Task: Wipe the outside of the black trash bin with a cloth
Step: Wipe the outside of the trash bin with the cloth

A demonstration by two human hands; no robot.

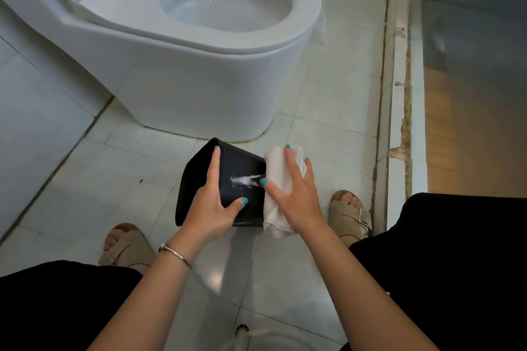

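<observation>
Two hands | left hand [211, 205] grips tipped bin [199, 179] | right hand [296, 194] presses cloth [278, 214]

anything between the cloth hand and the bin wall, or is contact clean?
Nothing visible in the way. The right hand presses the white cloth flat against the right side of the black trash bin, which lies tipped on the floor. The left hand grips the bin's upper wall, clear of the cloth.
</observation>
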